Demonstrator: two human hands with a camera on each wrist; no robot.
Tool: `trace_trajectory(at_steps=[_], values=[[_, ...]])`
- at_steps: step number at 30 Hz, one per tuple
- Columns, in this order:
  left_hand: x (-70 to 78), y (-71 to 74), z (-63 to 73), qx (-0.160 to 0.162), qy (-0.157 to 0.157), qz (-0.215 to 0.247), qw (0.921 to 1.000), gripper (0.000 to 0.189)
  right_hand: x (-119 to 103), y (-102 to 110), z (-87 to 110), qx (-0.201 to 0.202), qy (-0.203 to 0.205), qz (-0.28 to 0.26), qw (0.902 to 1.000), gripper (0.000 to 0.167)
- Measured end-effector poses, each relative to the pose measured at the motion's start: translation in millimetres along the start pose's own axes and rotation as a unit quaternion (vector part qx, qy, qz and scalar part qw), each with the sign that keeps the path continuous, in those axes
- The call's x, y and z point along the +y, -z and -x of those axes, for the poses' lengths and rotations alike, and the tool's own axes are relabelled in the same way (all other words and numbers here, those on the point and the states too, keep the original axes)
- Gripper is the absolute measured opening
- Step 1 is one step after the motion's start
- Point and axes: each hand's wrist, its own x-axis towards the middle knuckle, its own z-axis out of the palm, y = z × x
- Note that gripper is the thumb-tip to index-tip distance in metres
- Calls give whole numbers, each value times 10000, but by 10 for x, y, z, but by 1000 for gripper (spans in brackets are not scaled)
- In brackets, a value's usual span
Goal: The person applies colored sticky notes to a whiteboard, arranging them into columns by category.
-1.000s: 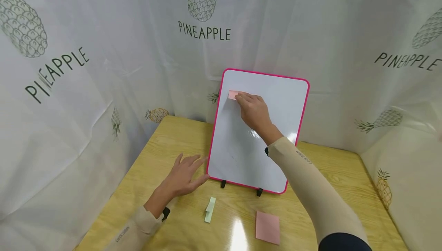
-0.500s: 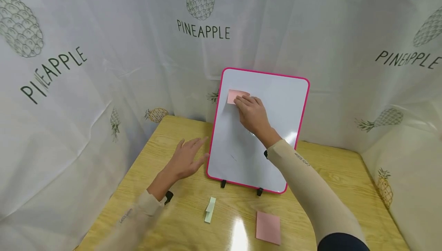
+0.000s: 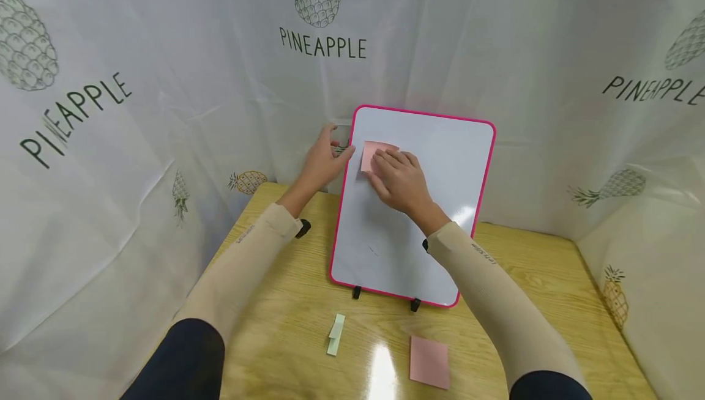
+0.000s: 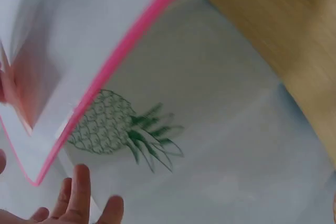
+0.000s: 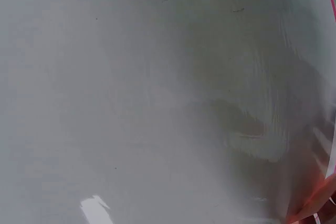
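Note:
A whiteboard (image 3: 440, 149) with a pink rim leans upright on the table. On its upper left is a pink sticky note (image 3: 370, 154); my right hand (image 3: 402, 181) lies over the note with its fingers extended, pressing it to the board and covering its right part. In the left wrist view, the note (image 4: 25, 100) stands out from the board at one edge. My left hand (image 3: 324, 160) is raised at the board's upper left edge, fingers spread, thumb tip right by the rim. It holds nothing.
A pad of pink sticky notes (image 3: 429, 362) lies on the wooden table (image 3: 496, 302) in front of the board. Left of it are pale green paper strips (image 3: 335, 335). Two black feet (image 3: 415, 304) support the board's lower edge. A pineapple-print curtain (image 3: 220, 82) hangs behind.
My left hand has risen from beside the board's lower left to its upper left edge. The right hand has shifted slightly down and spread its fingers over the note, showing more of it.

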Motion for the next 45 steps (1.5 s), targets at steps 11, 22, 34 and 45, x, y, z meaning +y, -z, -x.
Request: trace_trajectory(at_steps=[11,22,34,45], values=[[263,-229,-382,-83,641,-122,9978,73,-49,4,-102,-291,-15,-591,9978,69],[220,-207,-408,19,504,-155,9986,72,20,14,-38,-650,-413,-260,9967,71],[121,-244,-449,-61,483,-154,9987,68,102,-37,108,16,-597,62,9982,75],[118,-289,-429,-58,405,-246,9989,67,69,-23,-4,-1212,-463,-259,9912,68]])
